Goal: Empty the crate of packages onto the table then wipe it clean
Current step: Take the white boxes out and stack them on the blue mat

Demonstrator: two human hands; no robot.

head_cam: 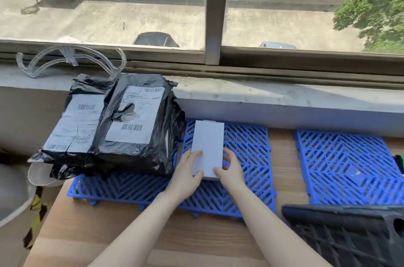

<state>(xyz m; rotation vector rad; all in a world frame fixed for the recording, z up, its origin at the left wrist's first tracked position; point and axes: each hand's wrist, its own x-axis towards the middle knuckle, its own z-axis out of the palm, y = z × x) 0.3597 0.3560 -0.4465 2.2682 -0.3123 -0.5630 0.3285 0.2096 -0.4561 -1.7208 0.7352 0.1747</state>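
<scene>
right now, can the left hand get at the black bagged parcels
Probably yes. The black bagged parcels lie just left of the left hand, nothing between them. That hand grips the white box with the right hand, so it must let go first.

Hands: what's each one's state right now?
Left hand: grips the white box at its left edge.
Right hand: grips the same box at its right edge.

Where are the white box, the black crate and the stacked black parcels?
white box point(207, 146), head view, top face
black crate point(338, 216), head view, its rim
black parcels point(129, 134), head view, top parcel's label
</scene>
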